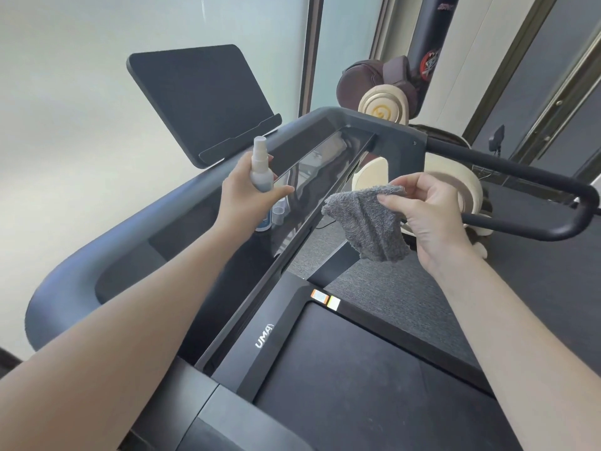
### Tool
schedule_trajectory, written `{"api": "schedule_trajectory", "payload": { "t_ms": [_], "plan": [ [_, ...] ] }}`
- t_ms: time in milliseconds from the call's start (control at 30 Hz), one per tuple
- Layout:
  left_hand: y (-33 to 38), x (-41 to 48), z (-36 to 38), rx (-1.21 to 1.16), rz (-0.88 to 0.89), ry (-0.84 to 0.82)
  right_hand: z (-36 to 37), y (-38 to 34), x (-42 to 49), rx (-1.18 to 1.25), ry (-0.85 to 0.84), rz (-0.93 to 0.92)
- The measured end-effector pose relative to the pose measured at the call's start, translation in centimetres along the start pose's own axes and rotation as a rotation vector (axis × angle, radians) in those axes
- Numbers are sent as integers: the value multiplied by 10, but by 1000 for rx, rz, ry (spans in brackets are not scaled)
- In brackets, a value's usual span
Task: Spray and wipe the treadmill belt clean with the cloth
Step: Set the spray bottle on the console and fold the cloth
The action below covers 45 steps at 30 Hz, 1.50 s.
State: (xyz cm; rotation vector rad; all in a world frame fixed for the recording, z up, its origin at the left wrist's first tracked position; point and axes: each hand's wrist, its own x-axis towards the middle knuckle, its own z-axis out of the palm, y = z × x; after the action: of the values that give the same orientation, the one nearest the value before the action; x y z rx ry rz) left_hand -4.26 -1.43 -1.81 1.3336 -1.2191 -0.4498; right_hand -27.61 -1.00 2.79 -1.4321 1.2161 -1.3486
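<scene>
My left hand (247,193) grips a small white spray bottle (261,167) upright above the treadmill console (182,216). My right hand (429,209) pinches a grey terry cloth (367,222), which hangs crumpled in the air to the right of the bottle. The black treadmill belt (351,385) lies below both hands at the bottom of the view, with its front frame marked with white letters (264,336). Neither the bottle nor the cloth touches the belt.
A dark tablet holder (201,99) stands on the console's far edge. A black handrail (520,177) curves out at the right. Another bottle and a clear cup (278,214) sit in the console tray. A massage chair (383,102) and grey carpet (406,288) lie beyond.
</scene>
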Motion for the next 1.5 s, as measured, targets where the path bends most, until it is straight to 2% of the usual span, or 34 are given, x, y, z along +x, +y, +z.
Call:
{"api": "schedule_trajectory", "payload": {
  "t_ms": [133,267,367,433,500,600,767,867,933,1033,1167,1367,1500],
  "plan": [
    [3,-3,-1,31,24,5,-3,-2,-3,2,0,-3],
    [23,-6,-8,65,58,149,-10,-6,-6,3,17,-16],
    [42,-16,-13,131,155,292,-19,-8,-9,14,30,-16],
    [56,-27,-9,128,218,309,-25,-10,-11,16,38,-17],
    [66,-38,1,97,258,224,-32,-14,-13,15,52,-29],
    [74,-50,22,36,222,21,-41,-23,-18,25,58,-59],
    [83,-64,53,-61,-47,-313,-49,-42,-29,140,38,-107],
    [89,-69,64,-292,-226,-446,-51,-52,-35,212,22,-128],
    [94,-73,69,-437,-279,-469,-53,-53,-37,244,19,-124],
    [103,-78,74,-533,-250,-416,-55,-45,-36,236,58,-106],
    [111,-81,79,-559,-223,-346,-51,-27,-35,-87,182,-224],
    [108,-79,80,-309,-5,-158,-47,-12,-34,-165,269,-323],
    [98,-66,65,-417,-169,-108,-67,-12,-30,-30,294,-217]
  ]
}}
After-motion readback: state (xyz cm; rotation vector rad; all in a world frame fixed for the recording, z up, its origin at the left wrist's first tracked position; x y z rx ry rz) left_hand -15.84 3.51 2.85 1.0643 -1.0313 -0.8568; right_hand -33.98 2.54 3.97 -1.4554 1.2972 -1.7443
